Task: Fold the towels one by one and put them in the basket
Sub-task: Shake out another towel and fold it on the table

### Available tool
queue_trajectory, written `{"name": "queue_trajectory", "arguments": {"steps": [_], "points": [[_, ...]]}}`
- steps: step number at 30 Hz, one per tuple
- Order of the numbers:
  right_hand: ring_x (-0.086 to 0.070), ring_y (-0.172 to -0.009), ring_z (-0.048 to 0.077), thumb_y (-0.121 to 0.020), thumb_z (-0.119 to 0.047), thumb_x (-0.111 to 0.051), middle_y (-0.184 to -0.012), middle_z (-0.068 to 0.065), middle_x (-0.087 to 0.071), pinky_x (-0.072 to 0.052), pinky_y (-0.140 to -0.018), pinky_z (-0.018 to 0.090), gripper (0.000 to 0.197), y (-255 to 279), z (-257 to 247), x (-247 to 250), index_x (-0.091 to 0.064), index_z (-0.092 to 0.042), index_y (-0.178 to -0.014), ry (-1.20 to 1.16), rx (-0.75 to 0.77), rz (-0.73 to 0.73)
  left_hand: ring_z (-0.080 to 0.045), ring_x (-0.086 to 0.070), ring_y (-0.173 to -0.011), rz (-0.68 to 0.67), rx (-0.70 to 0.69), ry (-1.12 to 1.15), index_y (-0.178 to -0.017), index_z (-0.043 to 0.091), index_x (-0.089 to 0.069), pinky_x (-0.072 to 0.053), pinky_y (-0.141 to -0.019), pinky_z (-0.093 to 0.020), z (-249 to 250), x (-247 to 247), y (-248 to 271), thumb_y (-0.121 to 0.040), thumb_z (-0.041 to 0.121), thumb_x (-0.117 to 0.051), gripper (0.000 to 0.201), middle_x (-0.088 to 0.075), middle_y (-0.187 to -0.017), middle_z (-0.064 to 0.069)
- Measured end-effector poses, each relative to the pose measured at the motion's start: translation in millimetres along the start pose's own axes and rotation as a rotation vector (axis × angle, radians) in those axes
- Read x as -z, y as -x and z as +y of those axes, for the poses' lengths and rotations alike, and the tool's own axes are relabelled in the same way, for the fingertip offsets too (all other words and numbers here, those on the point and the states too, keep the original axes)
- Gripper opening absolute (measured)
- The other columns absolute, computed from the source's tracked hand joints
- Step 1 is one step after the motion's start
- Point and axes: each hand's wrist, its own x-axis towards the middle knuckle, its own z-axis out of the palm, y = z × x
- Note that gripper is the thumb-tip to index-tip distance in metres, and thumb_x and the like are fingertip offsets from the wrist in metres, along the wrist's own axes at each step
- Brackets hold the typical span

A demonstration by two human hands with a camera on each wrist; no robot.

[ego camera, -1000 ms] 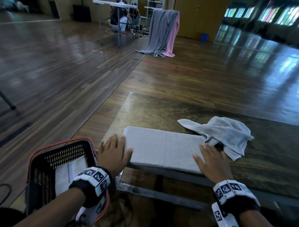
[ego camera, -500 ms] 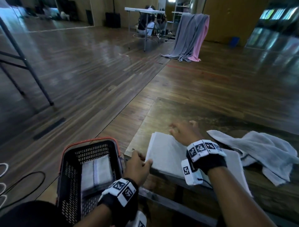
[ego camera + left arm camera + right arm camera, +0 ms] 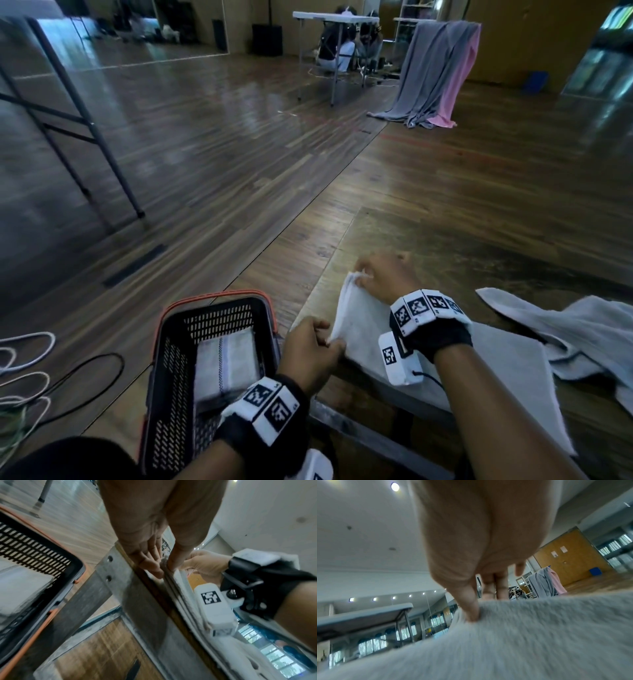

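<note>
1. The half-folded towel (image 3: 445, 363) lies on the table (image 3: 479, 246) by its left edge — soft, light and floppy, so it's best taken by the corners.
2. The left end is pinched at its near corner by the left hand (image 3: 310, 349), at its far corner by the right hand (image 3: 385, 277).
3. The basket (image 3: 171, 349) sits just left, below the table edge, one folded towel (image 3: 226, 366) inside — room on top can be expected.

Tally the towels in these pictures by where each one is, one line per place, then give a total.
Gripped by both hands, left hand and right hand, half-folded white towel on the table: 1
Crumpled on the table, grey towel: 1
Folded in the basket, striped towel: 1
Total: 3
</note>
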Motion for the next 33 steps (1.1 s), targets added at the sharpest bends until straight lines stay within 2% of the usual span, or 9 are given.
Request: {"name": "queue_trajectory", "arguments": {"steps": [4,6,10,13,15,17,22,27,33], "points": [[-0.050,-0.102,0.020,-0.084,-0.019,-0.060,-0.099,0.001,-0.058,-0.027,-0.095,0.038,0.015,8,1,29,-0.065,-0.025,-0.097,-0.375,-0.003,0.505,-0.016,-0.059,-0.075,0.255,-0.174,0.033,-0.099,0.009,-0.064,-0.048,-0.073,-0.025,29,22,-16,-0.080,0.008,-0.064,0.019,-0.066,-0.085,-0.003],[-0.052,-0.084,0.018,-0.083,-0.016,-0.064,-0.086,0.002,-0.054,-0.039,-0.086,0.038,0.014,18,11,45,-0.065,-0.024,-0.095,-0.569,-0.015,0.579,-0.012,-0.060,-0.075,0.327,-0.305,0.087,-0.090,0.018,-0.064,-0.048,-0.070,-0.019,44,30,-19,-0.079,0.009,-0.064,0.015,-0.066,-0.085,0.000],[-0.051,-0.063,0.012,-0.087,-0.005,-0.056,-0.069,0.005,-0.056,-0.043,-0.064,0.023,0.011,45,45,59,-0.061,-0.015,-0.089,-0.905,-0.008,0.382,0.004,-0.053,-0.075,0.261,-0.534,0.006,-0.081,0.029,-0.058,-0.038,-0.062,-0.001,57,23,-7,-0.075,0.009,-0.065,0.022,-0.057,-0.081,0.013],[-0.055,-0.058,0.008,-0.089,-0.014,-0.047,-0.067,0.008,-0.058,-0.045,-0.058,0.014,0.021,60,74,58,-0.063,-0.006,-0.079,-1.006,-0.032,0.239,-0.001,-0.053,-0.074,0.137,-0.625,-0.049,-0.082,0.018,-0.060,-0.038,-0.065,-0.004,51,-3,4,-0.072,0.002,-0.065,0.020,-0.057,-0.080,0.006],[-0.057,-0.059,0.010,-0.089,-0.021,-0.049,-0.066,0.006,-0.060,-0.045,-0.053,0.012,0.025,66,90,51,-0.063,-0.008,-0.072,-1.007,-0.131,0.187,-0.008,-0.054,-0.077,0.028,-0.678,-0.132,-0.083,0.017,-0.060,-0.043,-0.069,-0.016,45,-22,11,-0.072,0.006,-0.065,0.016,-0.059,-0.083,0.003],[-0.058,-0.064,0.014,-0.090,-0.014,-0.052,-0.070,0.005,-0.060,-0.049,-0.057,0.015,0.022,70,106,39,-0.062,-0.012,-0.071,-0.929,-0.238,0.125,-0.017,-0.056,-0.083,-0.077,-0.747,-0.291,-0.086,0.019,-0.060,-0.044,-0.071,-0.031,39,-39,16,-0.073,0.016,-0.062,0.014,-0.060,-0.087,0.003],[-0.058,-0.071,0.014,-0.087,-0.006,-0.057,-0.082,0.007,-0.062,-0.048,-0.061,0.012,0.014,82,125,13,-0.061,-0.016,-0.078,-0.783,-0.340,0.012,-0.027,-0.055,-0.096,-0.179,-0.883,-0.828,-0.098,0.020,-0.055,-0.036,-0.083,-0.035,37,-63,22,-0.077,0.026,-0.056,0.021,-0.058,-0.100,-0.002],[-0.062,-0.085,0.022,-0.086,-0.010,-0.063,-0.098,0.018,-0.069,-0.047,-0.078,0.030,0.007,94,121,6,-0.061,-0.017,-0.085,-0.737,-0.312,0.013,-0.024,-0.045,-0.107,-0.227,-0.867,-1.047,-0.111,0.021,-0.043,-0.029,-0.093,-0.036,35,-61,18,-0.081,0.024,-0.049,0.031,-0.049,-0.113,-0.003],[-0.066,-0.091,0.026,-0.081,-0.016,-0.068,-0.093,0.011,-0.071,-0.049,-0.086,0.037,0.010,99,113,3,-0.062,-0.022,-0.078,-0.658,-0.326,0.105,-0.016,-0.061,-0.066,-0.256,-0.948,-1.120,-0.076,0.026,-0.060,-0.051,-0.064,-0.028,43,-55,24,-0.042,0.033,-0.079,0.040,-0.061,-0.073,0.007]]}}
